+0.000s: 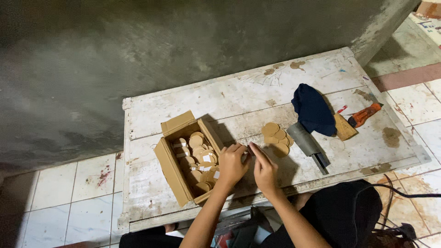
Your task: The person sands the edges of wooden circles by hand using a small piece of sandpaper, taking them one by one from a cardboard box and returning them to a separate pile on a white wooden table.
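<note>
**A small piece pinched between two hands beside a box of round discs**

A worn white surface (193, 98) is seen, with a cardboard box (171, 172) laid open on it. The box is filled with tan round discs (198, 158). A dark blue cloth (313, 110) and an orange-handled tool (364, 115) are laid well apart to the right. A small pile of loose discs (276, 134) is found just past the hands, nearer the right hand (265, 172). The left hand (231, 164) is kept just beside the box. A small piece (248, 149), too tiny to tell, is pinched between the fingers of both hands.
</note>
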